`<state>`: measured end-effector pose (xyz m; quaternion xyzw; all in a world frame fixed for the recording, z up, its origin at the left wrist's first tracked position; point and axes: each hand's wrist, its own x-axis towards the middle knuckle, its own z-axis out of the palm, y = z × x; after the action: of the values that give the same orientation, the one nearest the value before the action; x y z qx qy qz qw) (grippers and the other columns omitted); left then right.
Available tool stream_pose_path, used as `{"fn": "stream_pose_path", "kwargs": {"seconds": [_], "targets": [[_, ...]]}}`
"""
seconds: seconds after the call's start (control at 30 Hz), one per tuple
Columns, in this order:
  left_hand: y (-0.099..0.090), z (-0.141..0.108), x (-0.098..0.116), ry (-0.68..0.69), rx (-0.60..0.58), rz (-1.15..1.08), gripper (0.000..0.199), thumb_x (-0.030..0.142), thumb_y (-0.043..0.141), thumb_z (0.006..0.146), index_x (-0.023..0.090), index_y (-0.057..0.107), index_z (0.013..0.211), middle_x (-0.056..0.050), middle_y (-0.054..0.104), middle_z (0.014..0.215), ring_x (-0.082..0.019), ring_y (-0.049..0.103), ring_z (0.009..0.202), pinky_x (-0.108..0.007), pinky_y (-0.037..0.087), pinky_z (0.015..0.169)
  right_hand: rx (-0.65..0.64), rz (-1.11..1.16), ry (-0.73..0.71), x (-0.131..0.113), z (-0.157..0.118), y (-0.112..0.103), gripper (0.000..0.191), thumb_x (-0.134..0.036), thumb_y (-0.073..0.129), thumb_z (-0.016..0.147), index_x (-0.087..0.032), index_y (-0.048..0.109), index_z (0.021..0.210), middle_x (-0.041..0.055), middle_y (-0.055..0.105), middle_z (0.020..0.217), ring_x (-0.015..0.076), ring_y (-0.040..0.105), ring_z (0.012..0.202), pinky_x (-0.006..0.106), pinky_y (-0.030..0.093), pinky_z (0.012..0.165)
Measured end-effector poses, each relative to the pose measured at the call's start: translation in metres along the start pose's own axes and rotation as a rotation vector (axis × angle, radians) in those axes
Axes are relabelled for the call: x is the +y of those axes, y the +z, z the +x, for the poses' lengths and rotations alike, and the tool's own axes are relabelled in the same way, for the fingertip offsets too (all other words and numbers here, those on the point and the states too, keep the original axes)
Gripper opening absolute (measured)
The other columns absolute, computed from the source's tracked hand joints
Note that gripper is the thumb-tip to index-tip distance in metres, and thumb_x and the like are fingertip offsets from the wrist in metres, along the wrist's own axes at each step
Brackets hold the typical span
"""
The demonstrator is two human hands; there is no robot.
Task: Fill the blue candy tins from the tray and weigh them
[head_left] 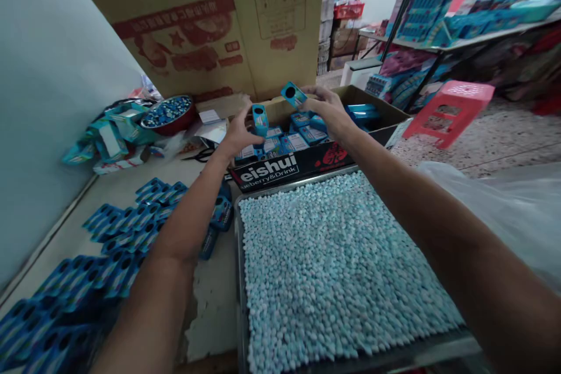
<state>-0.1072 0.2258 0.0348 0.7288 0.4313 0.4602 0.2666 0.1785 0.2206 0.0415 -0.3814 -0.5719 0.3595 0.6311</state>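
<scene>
My left hand (240,131) grips a small blue box (260,120) with a dark round spot, holding it upright over the left part of an open carton (302,163). Another small blue box (293,95), tilted, is pinched in my right hand (326,106) above the same carton. Inside the carton lie several more blue boxes (293,142), jumbled together. Below my forearms a metal tray (240,245) is filled with small pale-blue pellets (333,263).
Rows of blue boxes (127,228) stand on the table at left. Scissors (202,155) and a red bowl (186,120) of small blue pieces lie beyond them. A large cardboard box (263,29) rises behind the carton. A pink stool (460,102) stands on the floor at right.
</scene>
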Motion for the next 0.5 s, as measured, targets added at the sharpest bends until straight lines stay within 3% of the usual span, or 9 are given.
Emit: {"fn": "stream_pose_path", "kwargs": {"seconds": [0.1, 0.2, 0.27, 0.37, 0.5], "targets": [[-0.01, -0.078, 0.048, 0.08, -0.019, -0.095, 0.107, 0.031, 0.106, 0.049, 0.025, 0.064, 0.148, -0.015, 0.066, 0.154, -0.041, 0.063, 0.15, -0.053, 0.06, 0.12, -0.149, 0.174, 0.131, -0.055, -0.073, -0.015, 0.036, -0.043, 0.079, 0.078, -0.026, 0.077, 0.11, 0.0011, 0.076, 0.101, 0.0245, 0.071, 0.1, 0.044, 0.059, 0.096], [0.004, -0.146, 0.086, 0.071, -0.021, -0.234, 0.114, 0.046, 0.112, 0.046, 0.025, 0.063, 0.147, -0.016, 0.069, 0.152, -0.043, 0.066, 0.146, -0.054, 0.063, 0.118, -0.155, 0.278, 0.256, -0.092, -0.146, -0.019, 0.04, -0.042, 0.082, 0.069, -0.027, 0.078, 0.106, 0.0007, 0.077, 0.102, 0.0233, 0.07, 0.096, 0.042, 0.059, 0.091], [0.022, -0.181, 0.106, 0.035, 0.017, -0.309, 0.118, 0.052, 0.114, 0.043, 0.026, 0.064, 0.147, -0.016, 0.071, 0.148, -0.043, 0.07, 0.141, -0.055, 0.065, 0.115, -0.118, 0.306, 0.311, -0.103, -0.192, -0.012, 0.043, -0.042, 0.086, 0.067, -0.029, 0.079, 0.108, -0.0002, 0.077, 0.103, 0.0231, 0.07, 0.097, 0.042, 0.059, 0.093], [0.052, -0.22, 0.127, -0.015, 0.033, -0.379, 0.119, 0.06, 0.113, 0.046, 0.029, 0.064, 0.15, -0.015, 0.071, 0.15, -0.043, 0.071, 0.14, -0.057, 0.064, 0.115, -0.07, 0.288, 0.339, -0.108, -0.253, 0.005, 0.045, -0.053, 0.088, 0.077, -0.034, 0.077, 0.117, -0.0004, 0.079, 0.111, 0.0256, 0.072, 0.108, 0.046, 0.059, 0.103], [0.086, -0.261, 0.139, -0.018, 0.069, -0.46, 0.089, 0.073, 0.091, 0.082, 0.032, 0.064, 0.155, -0.011, 0.074, 0.149, -0.037, 0.064, 0.152, -0.056, 0.053, 0.13, -0.059, 0.183, 0.344, -0.107, -0.311, 0.02, 0.06, -0.082, 0.074, 0.091, -0.037, 0.073, 0.131, 0.0021, 0.077, 0.14, 0.031, 0.068, 0.136, 0.053, 0.056, 0.117]]}}
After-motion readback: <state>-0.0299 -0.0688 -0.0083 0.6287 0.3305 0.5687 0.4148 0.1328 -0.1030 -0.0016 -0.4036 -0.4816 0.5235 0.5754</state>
